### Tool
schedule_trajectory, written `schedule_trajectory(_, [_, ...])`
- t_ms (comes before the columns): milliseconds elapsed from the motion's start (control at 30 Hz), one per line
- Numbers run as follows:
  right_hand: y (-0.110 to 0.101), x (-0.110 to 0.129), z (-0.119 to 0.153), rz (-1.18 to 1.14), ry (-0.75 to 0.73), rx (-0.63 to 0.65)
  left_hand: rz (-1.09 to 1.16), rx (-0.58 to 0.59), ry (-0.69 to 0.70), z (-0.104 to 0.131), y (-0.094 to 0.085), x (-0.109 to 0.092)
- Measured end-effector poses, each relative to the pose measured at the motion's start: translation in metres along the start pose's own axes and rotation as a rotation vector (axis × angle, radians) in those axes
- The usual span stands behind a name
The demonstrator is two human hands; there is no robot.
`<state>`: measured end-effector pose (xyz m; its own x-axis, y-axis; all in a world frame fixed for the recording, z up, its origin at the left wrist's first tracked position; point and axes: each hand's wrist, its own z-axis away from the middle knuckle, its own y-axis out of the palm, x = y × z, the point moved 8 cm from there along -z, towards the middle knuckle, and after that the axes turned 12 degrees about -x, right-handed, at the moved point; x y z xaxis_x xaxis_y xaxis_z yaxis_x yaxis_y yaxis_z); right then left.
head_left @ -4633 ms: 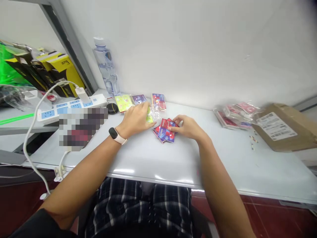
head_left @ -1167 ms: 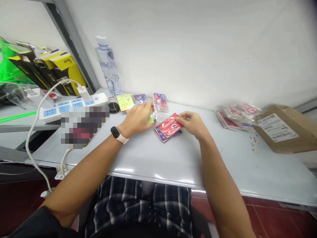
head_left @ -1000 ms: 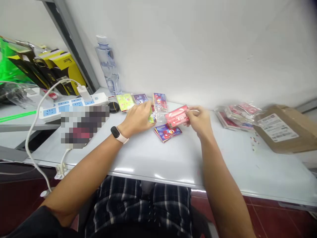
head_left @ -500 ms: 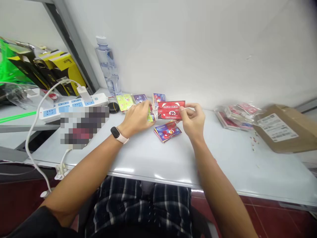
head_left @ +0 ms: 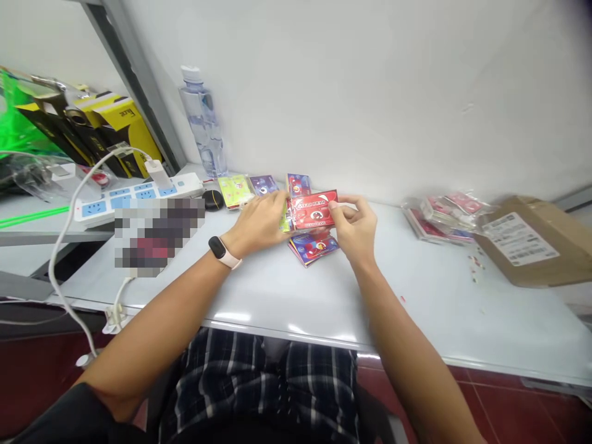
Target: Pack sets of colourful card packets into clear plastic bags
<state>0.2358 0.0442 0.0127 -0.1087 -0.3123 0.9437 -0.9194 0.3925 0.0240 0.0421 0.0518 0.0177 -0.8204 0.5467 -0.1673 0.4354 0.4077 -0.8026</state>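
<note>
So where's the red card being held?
The red card is near the middle of the head view, in the right hand, close to the left hand and beyond the card pile.

Head cam looks fwd & down over lap (head_left: 319,376) — L hand (head_left: 259,223) & R hand (head_left: 355,229) near, mid-frame.

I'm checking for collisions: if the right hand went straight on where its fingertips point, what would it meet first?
Probably the packet in the left hand, then that hand. The red card in the right hand leads and appears to reach the packet's edge; depth is unclear.
</note>
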Motion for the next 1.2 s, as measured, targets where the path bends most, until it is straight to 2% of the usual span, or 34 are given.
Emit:
schedule_trajectory(133, [0.011,-0.006,0.007,-0.016,0.111,0.061,-0.008,0.006,0.026,0.001,0.0,-0.002])
schedule_trajectory(300, [0.023,-0.016,0.018,0.004,0.153,0.098,-0.005,0.016,0.028,0.001,-0.002,-0.005])
schedule_trajectory(367, [0.032,-0.02,0.024,0.027,0.127,0.169,-0.005,0.017,0.033,0.001,-0.002,-0.006])
schedule_trajectory(533, [0.047,-0.017,0.032,0.07,-0.074,0.328,0.011,0.002,0.041,0.002,0.001,-0.005])
schedule_trajectory(733, [0.04,-0.011,0.03,0.082,-0.016,0.319,0.024,-0.022,-0.024,0.0,0.0,0.003])
schedule_trajectory(900, [0.044,-0.008,0.036,0.1,-0.008,0.395,0.042,-0.016,-0.019,0.0,-0.001,0.0])
schedule_trajectory(1067, [0.04,-0.005,0.034,0.1,-0.019,0.352,0.064,-0.031,-0.052,0.001,-0.002,0.002])
schedule_trajectory(1200, [0.039,-0.005,0.035,0.124,-0.028,0.364,0.062,-0.043,-0.027,0.0,-0.003,0.001])
